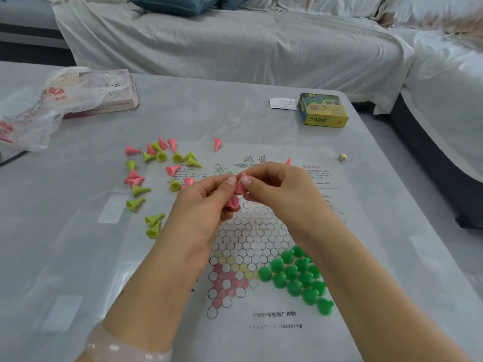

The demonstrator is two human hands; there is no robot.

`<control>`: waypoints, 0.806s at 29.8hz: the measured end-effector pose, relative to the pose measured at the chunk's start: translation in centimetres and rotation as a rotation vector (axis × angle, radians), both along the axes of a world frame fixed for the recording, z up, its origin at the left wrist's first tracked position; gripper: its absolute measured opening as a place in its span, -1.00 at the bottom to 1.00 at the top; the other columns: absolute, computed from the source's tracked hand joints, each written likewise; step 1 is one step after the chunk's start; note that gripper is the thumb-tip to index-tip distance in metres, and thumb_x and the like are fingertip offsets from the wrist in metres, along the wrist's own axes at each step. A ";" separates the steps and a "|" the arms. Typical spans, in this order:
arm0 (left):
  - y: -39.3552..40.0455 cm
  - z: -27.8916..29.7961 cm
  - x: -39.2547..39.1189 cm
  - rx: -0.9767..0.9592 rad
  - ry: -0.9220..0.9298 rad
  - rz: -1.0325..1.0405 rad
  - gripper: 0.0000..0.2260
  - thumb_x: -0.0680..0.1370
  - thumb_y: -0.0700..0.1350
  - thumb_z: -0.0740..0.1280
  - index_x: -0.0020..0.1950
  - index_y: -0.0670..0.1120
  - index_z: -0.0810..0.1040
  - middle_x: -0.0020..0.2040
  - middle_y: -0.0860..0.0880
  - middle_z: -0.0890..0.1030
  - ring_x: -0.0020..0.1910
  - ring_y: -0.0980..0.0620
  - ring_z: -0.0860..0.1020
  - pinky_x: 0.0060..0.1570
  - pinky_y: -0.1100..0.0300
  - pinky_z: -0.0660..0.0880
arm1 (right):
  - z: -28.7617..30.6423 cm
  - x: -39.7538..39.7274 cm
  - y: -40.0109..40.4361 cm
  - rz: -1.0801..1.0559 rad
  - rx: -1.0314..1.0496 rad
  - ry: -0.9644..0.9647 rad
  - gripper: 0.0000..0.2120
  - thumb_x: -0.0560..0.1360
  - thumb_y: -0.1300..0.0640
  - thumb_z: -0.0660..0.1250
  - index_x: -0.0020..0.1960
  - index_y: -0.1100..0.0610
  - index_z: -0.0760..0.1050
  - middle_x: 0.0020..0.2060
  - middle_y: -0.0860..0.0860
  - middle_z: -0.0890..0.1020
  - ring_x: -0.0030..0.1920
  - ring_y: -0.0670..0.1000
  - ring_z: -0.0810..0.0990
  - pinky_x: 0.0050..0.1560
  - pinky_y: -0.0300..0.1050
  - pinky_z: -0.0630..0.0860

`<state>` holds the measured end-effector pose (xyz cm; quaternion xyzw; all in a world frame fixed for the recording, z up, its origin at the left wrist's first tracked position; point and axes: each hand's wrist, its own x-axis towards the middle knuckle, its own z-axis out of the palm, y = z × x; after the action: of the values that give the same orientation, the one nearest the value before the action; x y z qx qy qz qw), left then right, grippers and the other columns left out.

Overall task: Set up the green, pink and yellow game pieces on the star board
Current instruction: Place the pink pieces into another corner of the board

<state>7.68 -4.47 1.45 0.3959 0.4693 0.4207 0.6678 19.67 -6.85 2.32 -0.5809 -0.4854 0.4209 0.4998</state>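
The paper star board lies flat on the grey table. Several green pieces stand packed in its lower right point. Loose pink pieces and yellow pieces lie scattered at the board's upper left. Above the board's middle, my left hand holds pink pieces in its fingers. My right hand pinches the top pink piece of that bunch, thumb to thumb with the left. One pink piece lies alone past the board's top edge.
A yellow game box and a white slip sit at the far right of the table. A small die lies near the board's right edge. A plastic bag covers a pink box far left. A draped sofa runs behind.
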 end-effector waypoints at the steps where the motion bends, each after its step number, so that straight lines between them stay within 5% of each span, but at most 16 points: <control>1: 0.1 0.1 -0.1 -0.045 -0.060 0.005 -0.82 0.53 -0.17 0.25 -0.18 -0.08 0.62 -0.33 -0.02 0.54 -0.39 0.16 0.44 -0.37 0.35 0.44 | 0.1 0.2 0.1 -0.003 0.015 -0.029 -0.93 0.44 0.23 0.34 -0.14 0.09 0.59 -0.24 -0.02 0.67 -0.16 -0.07 0.65 -0.05 -0.23 0.59; 4: 0.6 0.3 -0.5 -0.363 -0.463 0.060 -0.85 0.52 -0.20 0.25 -0.09 -0.23 0.59 -0.24 -0.12 0.63 -0.44 0.16 0.47 -0.45 0.37 0.48 | 0.0 2.4 0.6 -0.144 0.060 -0.194 -0.92 0.44 0.18 0.34 -0.14 0.01 0.56 -0.23 -0.08 0.66 -0.20 -0.14 0.63 -0.08 -0.26 0.58; 7: 0.9 0.5 -1.2 -0.511 -0.684 0.174 -0.84 0.51 -0.27 0.24 0.00 -0.34 0.53 -0.10 -0.21 0.58 -0.35 0.03 0.58 -0.30 0.23 0.61 | -1.3 6.5 1.1 -0.423 0.040 -0.299 -0.93 0.45 0.16 0.33 -0.12 0.01 0.56 -0.20 -0.10 0.65 -0.16 -0.08 0.62 0.00 -0.11 0.59; 11: 0.8 1.0 -1.4 -0.485 -0.719 0.223 -0.74 0.55 -0.24 0.21 0.16 -0.37 0.45 -0.21 -0.20 0.57 -0.20 -0.06 0.60 -0.11 -0.03 0.60 | -3.4 8.9 1.6 -0.495 -0.038 -0.367 -0.89 0.47 0.16 0.30 -0.16 -0.03 0.55 -0.21 -0.11 0.63 -0.11 -0.08 0.59 0.09 -0.02 0.54; 14: 0.8 1.1 -1.8 -0.483 -0.678 0.201 -0.71 0.55 -0.18 0.20 0.10 -0.39 0.49 0.03 -0.24 0.54 -0.03 -0.10 0.58 -0.07 -0.02 0.60 | -4.2 9.0 2.4 -0.446 -0.046 -0.504 -0.87 0.49 0.18 0.28 -0.01 0.08 0.57 -0.27 -0.22 0.56 -0.19 -0.24 0.51 0.02 -0.22 0.50; 17: 0.7 1.3 -2.1 -0.477 -0.714 0.184 -0.73 0.54 -0.21 0.15 0.06 -0.40 0.49 0.15 -0.27 0.51 0.05 -0.17 0.56 0.01 0.00 0.57 | -4.4 8.6 3.0 -0.417 -0.017 -0.612 -0.86 0.48 0.18 0.28 -0.01 0.10 0.58 -0.22 -0.13 0.58 -0.19 -0.18 0.50 -0.08 -0.33 0.40; 24: 1.2 0.9 -1.9 -0.488 -0.763 0.185 -0.76 0.53 -0.34 0.10 0.10 -0.39 0.48 0.10 -0.28 0.55 0.04 -0.14 0.58 -0.17 -0.04 0.60 | -4.8 8.4 3.4 -0.367 0.016 -0.808 -0.87 0.48 0.13 0.28 -0.06 0.10 0.59 -0.19 -0.08 0.55 -0.13 -0.04 0.48 -0.10 -0.18 0.33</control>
<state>5.79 -3.29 2.38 0.0002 0.3087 0.4714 0.8261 28.06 -3.50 -2.52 -0.7714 -0.5340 0.0606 0.3409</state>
